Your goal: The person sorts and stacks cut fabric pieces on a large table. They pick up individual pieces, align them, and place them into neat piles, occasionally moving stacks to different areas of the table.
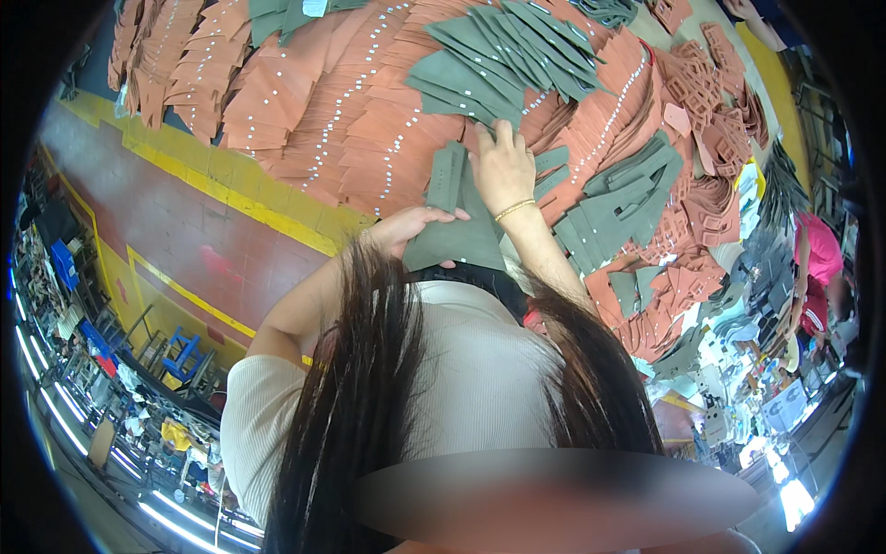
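Observation:
Close to my body, my left hand holds the edge of a dark green cut panel, thumb on top and fingertips showing beneath it. A narrower green piece lies over this panel's left side. My right hand, with a thin bracelet at the wrist, is bent over the far end of the green panel. Its fingertips touch green material there, but what lies under them is partly hidden. Just beyond those fingers, a fanned stack of green panels rests on rows of overlapping orange panels bearing small white labels.
More green pieces lie on the right over orange cut pieces. Orange parts with cut-out openings are piled at the far right. Yellow-lined floor borders the left. Another person in pink is at the right edge.

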Available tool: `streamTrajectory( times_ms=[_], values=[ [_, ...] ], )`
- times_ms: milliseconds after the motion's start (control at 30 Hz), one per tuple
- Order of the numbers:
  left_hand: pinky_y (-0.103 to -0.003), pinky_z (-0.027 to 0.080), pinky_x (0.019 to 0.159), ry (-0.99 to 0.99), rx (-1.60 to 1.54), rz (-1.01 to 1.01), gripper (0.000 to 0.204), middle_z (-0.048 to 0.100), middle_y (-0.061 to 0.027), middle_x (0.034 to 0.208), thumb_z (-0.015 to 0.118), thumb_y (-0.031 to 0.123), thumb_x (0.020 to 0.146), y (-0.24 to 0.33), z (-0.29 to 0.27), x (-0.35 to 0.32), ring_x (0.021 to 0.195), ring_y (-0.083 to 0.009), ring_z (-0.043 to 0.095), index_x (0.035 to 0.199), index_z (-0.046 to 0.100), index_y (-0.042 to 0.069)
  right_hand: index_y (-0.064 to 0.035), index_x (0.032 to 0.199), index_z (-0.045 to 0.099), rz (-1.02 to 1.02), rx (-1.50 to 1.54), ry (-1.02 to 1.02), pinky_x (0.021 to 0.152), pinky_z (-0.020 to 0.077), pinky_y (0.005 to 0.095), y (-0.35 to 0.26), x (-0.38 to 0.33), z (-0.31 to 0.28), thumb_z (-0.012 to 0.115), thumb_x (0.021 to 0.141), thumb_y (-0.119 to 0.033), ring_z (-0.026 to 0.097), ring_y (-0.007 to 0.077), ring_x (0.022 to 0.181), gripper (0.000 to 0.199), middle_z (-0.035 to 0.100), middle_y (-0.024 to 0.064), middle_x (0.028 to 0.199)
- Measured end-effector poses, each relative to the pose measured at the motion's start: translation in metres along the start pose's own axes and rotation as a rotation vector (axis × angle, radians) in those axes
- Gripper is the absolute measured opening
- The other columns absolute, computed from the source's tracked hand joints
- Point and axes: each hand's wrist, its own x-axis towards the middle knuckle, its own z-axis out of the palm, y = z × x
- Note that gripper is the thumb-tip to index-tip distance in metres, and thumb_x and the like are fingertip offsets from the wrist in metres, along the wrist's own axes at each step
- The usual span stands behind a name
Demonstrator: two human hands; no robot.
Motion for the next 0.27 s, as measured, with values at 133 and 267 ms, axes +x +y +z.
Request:
streamTrajectory(
  times_ms=[133,267],
  values=[
    [-0.045,0.053,0.079,0.006,0.036,0.036,0.034,0.051,-0.0147,0.121,0.045,0.021,0.094,0.002,-0.006,-0.023,0.103,-0.0283,0.056,0.125,0.047,0.007,-0.0023,0.115,0.057,-0.019,-0.008,0.001,0.073,0.0504,0.0392,-0.008,0.008,0.014,0.062,0.079,-0.019,0.061,0.0272,0.087,0.04,0.044,0.0077,0.132],
    [-0.046,0.052,0.082,0.022,0.065,0.078,0.036,0.047,-0.013,0.126,0.045,0.022,0.093,0.003,-0.015,-0.041,0.111,-0.0276,0.051,0.127,0.046,0.01,-0.0027,0.116,0.057,0.028,-0.008,-0.13,0.078,0.0494,0.0389,-0.011,0.018,0.027,0.061,0.08,-0.021,0.055,0.0284,0.106,0.041,0.039,0.0078,0.137]
  ],
)
